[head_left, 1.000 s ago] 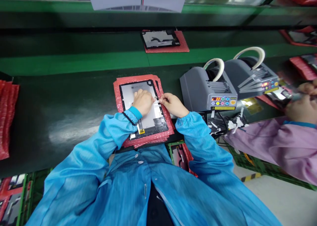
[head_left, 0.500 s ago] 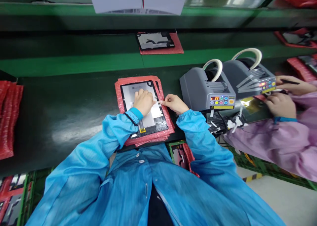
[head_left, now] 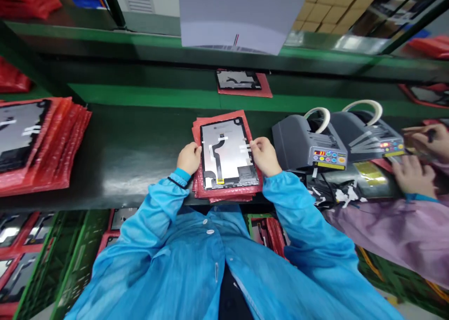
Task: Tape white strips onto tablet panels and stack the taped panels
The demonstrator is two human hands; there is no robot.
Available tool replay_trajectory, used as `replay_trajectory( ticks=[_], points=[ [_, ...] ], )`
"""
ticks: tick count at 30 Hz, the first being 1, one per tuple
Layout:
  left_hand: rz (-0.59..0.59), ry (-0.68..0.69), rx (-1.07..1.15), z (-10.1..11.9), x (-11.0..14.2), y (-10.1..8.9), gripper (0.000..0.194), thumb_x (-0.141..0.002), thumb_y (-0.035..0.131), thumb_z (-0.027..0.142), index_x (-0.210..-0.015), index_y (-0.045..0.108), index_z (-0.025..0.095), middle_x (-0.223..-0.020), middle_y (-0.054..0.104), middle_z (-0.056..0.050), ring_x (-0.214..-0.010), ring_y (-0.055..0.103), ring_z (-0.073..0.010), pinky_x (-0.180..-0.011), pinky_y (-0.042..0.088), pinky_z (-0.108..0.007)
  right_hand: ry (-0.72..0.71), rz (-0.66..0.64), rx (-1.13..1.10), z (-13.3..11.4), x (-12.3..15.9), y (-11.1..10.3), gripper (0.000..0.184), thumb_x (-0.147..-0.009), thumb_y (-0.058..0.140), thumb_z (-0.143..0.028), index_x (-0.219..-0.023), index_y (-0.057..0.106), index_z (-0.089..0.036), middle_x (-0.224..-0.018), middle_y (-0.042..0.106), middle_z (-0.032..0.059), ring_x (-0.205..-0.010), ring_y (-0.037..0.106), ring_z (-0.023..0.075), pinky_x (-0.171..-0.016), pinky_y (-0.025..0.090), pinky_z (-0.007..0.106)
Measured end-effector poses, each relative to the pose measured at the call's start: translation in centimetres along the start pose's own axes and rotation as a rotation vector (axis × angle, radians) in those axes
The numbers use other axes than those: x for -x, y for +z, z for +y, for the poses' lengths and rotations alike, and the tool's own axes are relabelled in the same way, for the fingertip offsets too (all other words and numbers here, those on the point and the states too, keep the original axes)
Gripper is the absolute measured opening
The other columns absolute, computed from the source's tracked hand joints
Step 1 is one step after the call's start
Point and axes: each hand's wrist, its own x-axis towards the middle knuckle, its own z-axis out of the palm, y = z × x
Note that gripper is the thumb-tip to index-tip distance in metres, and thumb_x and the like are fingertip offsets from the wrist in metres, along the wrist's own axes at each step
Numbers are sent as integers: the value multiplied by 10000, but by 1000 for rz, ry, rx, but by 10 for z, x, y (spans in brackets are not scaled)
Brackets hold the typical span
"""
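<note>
A tablet screen (head_left: 234,142) lies back side up on a small pile of red bubble-wrap bags (head_left: 235,192). A black ribbon cable (head_left: 216,154) curves down its silver back, with white tape strips on it and a yellow-edged piece at the bottom. Two short white tape strips (head_left: 244,148) sit at its right edge. My left hand (head_left: 189,158) is closed on the screen's left edge, thumb on top. On the opposite edge, beside the tape strips, my right hand (head_left: 265,156) pinches the screen; the fingertips underneath are hidden.
Two grey tape dispensers (head_left: 298,144) stand to the right, near tape scraps (head_left: 342,194). Beyond them a co-worker's hands (head_left: 414,175) are busy. At left, another screen (head_left: 21,133) tops stacked red bags (head_left: 75,142). A further screen (head_left: 238,80) lies at the back.
My left hand has left the middle of the screen for its left edge, uncovering the ribbon cable. My right hand stays at the right edge. The camera view has swung left and upward.
</note>
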Motion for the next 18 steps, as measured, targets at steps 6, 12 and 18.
replay_trajectory(
  ticks=[6, 12, 18],
  points=[
    [92, -83, -17, -27, -6, -48, 199, -935, 392, 281, -844, 553, 210, -868, 685, -84, -845, 639, -219, -726, 437, -297, 85, -385, -442, -47, -11, 37, 370, -692, 725, -464, -851, 517, -202, -673, 594, -25, -602, 586, 132, -595, 524, 284],
    [203, -353, -272, -115, -23, -141, 243, -937, 391, 320, -1039, 567, 187, -1003, 700, -161, -965, 656, -303, -766, 463, -354, 195, -558, -148, -129, -30, 167, 132, -883, 571, -207, -823, 453, -206, -493, 415, -104, -393, 458, 80, -400, 465, 209],
    [40, -516, -531, -164, -27, -154, 376, -951, 287, 366, -1122, 545, 151, -1004, 698, -233, -938, 675, -369, -716, 484, -412, 146, -757, 227, -159, -89, 205, 292, -881, 626, -372, -791, 624, -94, -636, 623, 38, -595, 622, 136, -567, 535, 252]
  ],
)
